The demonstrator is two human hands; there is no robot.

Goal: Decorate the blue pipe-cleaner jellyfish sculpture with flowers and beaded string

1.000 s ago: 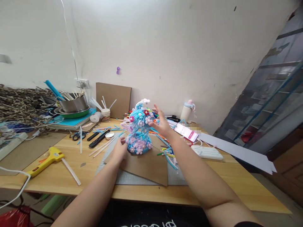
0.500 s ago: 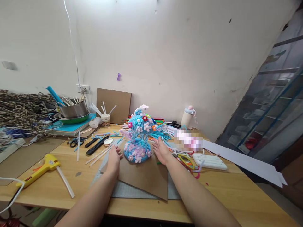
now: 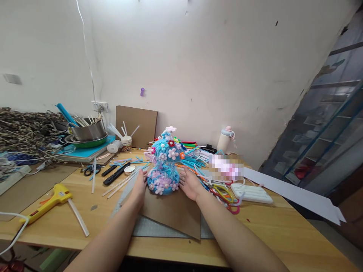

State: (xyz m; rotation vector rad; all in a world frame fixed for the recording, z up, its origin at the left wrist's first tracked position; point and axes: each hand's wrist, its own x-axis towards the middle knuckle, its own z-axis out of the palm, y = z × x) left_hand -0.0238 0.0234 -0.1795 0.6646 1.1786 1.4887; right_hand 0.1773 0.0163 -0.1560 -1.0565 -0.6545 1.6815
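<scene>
A mushroom-shaped pipe-cleaner ornament (image 3: 168, 153), blue and pink with several fuzzy flowers, stands upright on a brown cardboard sheet (image 3: 176, 217). Its wide round base sits between my two hands. On the left side of the base, my left hand (image 3: 139, 187) is cupped against the edge, fingers pointing forward. My right hand (image 3: 190, 184) presses its fingertips to the opposite side of the base. Part of the fingers of each hand is hidden or seen edge-on.
At left lie a yellow glue gun (image 3: 52, 204), scissors (image 3: 93, 170) and a black cutter (image 3: 117, 174). Blue pipe cleaners (image 3: 193, 161) are heaped behind the ornament. A bottle (image 3: 225, 139), a white box-like item (image 3: 251, 193) and a long white board (image 3: 295, 192) are at right.
Both hands have closed in on the ornament's base. The ornament has shifted slightly left and turned a little.
</scene>
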